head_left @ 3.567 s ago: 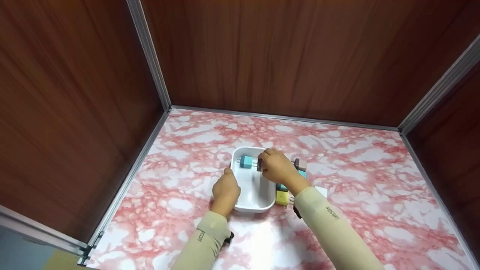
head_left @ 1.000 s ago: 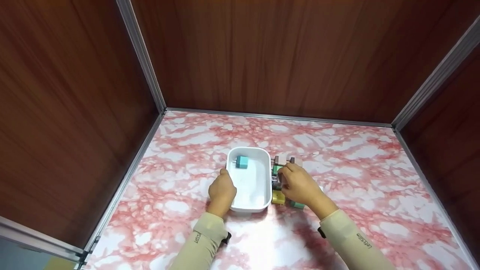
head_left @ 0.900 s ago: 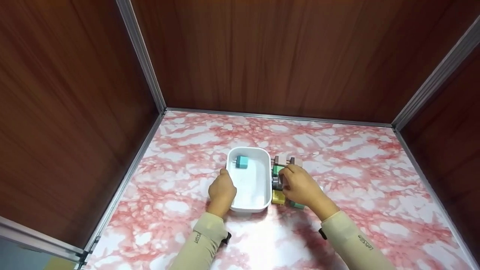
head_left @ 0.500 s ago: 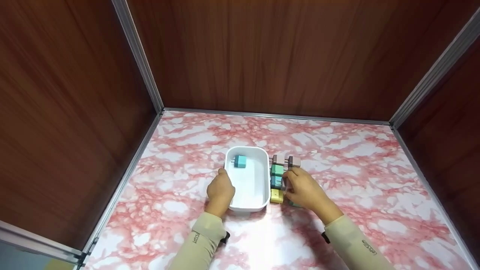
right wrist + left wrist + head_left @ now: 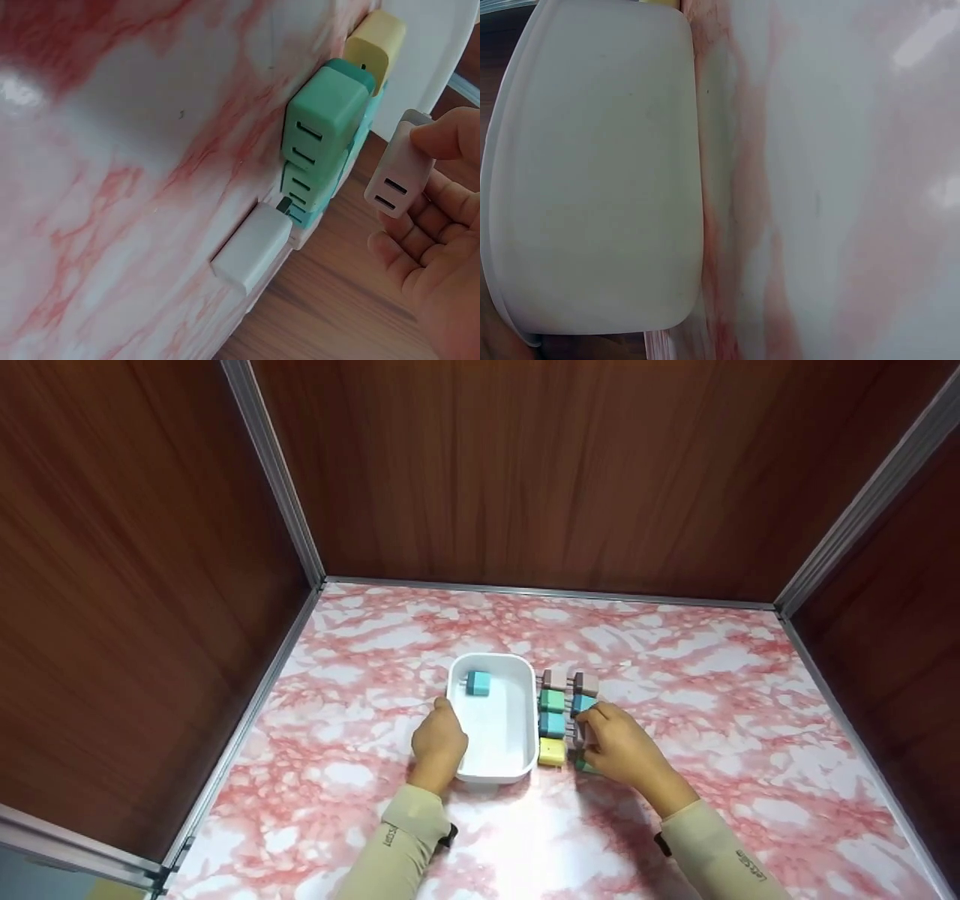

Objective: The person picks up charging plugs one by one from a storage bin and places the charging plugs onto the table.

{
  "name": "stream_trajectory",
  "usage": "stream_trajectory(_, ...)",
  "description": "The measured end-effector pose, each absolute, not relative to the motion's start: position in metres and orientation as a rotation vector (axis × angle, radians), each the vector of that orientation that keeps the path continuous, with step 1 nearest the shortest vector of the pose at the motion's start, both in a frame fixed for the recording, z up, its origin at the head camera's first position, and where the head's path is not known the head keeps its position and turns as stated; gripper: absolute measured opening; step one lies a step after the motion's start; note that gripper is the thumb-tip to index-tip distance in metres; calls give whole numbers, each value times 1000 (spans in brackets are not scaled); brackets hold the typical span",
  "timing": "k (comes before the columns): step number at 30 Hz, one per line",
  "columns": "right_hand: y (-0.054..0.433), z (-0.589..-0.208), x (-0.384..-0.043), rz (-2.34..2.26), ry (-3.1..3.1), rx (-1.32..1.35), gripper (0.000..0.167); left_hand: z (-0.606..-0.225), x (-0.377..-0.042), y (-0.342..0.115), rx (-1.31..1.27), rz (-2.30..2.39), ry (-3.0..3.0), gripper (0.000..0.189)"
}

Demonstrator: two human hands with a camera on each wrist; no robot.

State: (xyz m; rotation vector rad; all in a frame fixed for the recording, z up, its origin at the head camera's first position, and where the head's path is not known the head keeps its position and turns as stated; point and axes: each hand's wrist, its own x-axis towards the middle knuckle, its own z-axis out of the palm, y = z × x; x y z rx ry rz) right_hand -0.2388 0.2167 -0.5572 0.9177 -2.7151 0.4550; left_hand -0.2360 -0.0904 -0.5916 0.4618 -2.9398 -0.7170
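Note:
My left hand (image 5: 440,744) grips the left rim of a white plastic container (image 5: 496,777); the left wrist view shows the container's pale outer wall (image 5: 600,172). One blue charger plug (image 5: 478,683) lies inside, near the far end. To the right of the container, my right hand (image 5: 626,746) pinches a pinkish charger plug (image 5: 397,172) between thumb and fingers, its two USB slots showing in the right wrist view. A blue plug (image 5: 584,704) lies just beyond the fingertips, and a green plug (image 5: 587,766) sits partly hidden below the hand.
Along the container's right side lie a pinkish plug (image 5: 555,679), a green plug (image 5: 553,701), a blue plug (image 5: 552,725) and a yellow plug (image 5: 552,751). Another pinkish plug (image 5: 586,684) is beside them. A white plug (image 5: 253,247) shows in the right wrist view. Wood-grain panels (image 5: 540,472) enclose the table.
My right hand has gone from over the container to the plugs on its right, then edged further right with the pinkish plug, uncovering the blue ones. My left hand keeps its grip.

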Motion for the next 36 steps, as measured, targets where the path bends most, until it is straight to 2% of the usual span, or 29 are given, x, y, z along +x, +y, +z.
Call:
stream_trajectory(9,223,-555,-233,456,-2775,866,44,-592,-237,-91,461,-685,-2982,56)
stream_trajectory(17,232,-561,-230,472,-2752,855,46,-589,-239,-90,509,-669,-2993,47)
stream_trajectory(26,242,-565,-227,472,-2709,846,46,-589,-239,-90,501,-678,-3011,58)
stream_trajectory(36,251,-564,-221,466,-2733,813,48,-590,-238,-90,476,-679,-2967,46)
